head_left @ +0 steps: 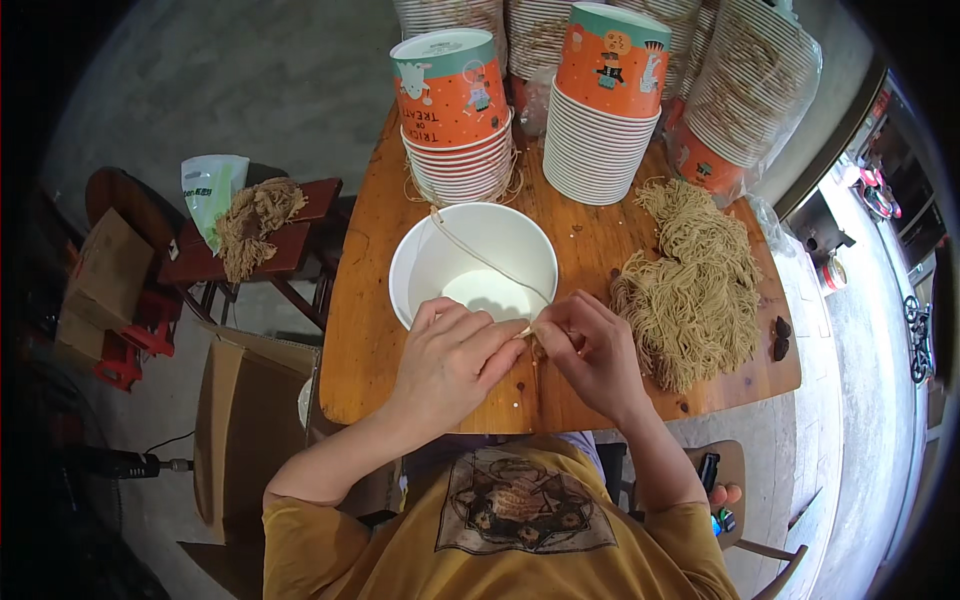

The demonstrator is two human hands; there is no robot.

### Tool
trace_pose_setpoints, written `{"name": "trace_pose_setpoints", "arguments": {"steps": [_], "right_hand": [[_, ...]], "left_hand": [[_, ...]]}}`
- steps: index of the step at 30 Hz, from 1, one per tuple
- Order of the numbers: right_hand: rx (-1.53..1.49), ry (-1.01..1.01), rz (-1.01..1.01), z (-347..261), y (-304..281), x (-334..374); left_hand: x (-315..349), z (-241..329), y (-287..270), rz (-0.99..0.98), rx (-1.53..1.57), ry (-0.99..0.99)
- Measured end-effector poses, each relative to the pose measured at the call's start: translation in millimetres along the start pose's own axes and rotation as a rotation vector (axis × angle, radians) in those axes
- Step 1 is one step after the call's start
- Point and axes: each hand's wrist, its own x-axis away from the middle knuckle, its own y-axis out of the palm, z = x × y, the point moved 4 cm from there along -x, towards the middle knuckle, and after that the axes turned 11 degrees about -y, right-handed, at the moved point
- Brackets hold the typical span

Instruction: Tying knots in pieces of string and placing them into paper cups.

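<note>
A white paper bucket (pixel 415 262) stands on the wooden table in front of me, its open mouth facing up. Across that mouth runs a thin beige cord (pixel 485 258), from the far rim down to my fingers. My left hand (pixel 448 360) is closed at the near rim, thumb and forefinger pinching the cord's end. Close beside it, my right hand (pixel 592 352) pinches the same cord; the fingertips nearly meet. Fingers partly hide the near rim and whatever knot or hole is there.
Behind the bucket stand two stacks of upside-down orange printed buckets (pixel 450 95) (pixel 610 70). Bagged stacks (pixel 755 85) fill the back right. A heap of beige cords (pixel 700 290) lies right, near small dark objects (pixel 781 340). A red bench (pixel 320 200) and cardboard box (pixel 250 420) are left.
</note>
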Motion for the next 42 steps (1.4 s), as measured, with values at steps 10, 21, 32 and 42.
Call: {"name": "trace_pose_setpoints", "arguments": {"steps": [10, 21, 32, 42], "right_hand": [[0.142, 0.061, -0.094, -1.7, 5.4, 2.7], [0.307, -0.212, -0.012, -0.8, 8.8, 4.4], [0.276, -0.309, 0.052, -6.3, 10.9, 11.2], [0.445, -0.439, -0.107, -17.7, 0.2, -1.8]], "left_hand": [[4.5, 0.7, 2.2, 0.085, -0.01, 0.02], [4.5, -1.7, 3.0, 0.076, 0.018, 0.011], [-0.7, -1.5, 0.4, 0.015, 0.048, 0.035], [4.3, -5.1, 0.7, 0.013, -0.027, 0.041]]}}
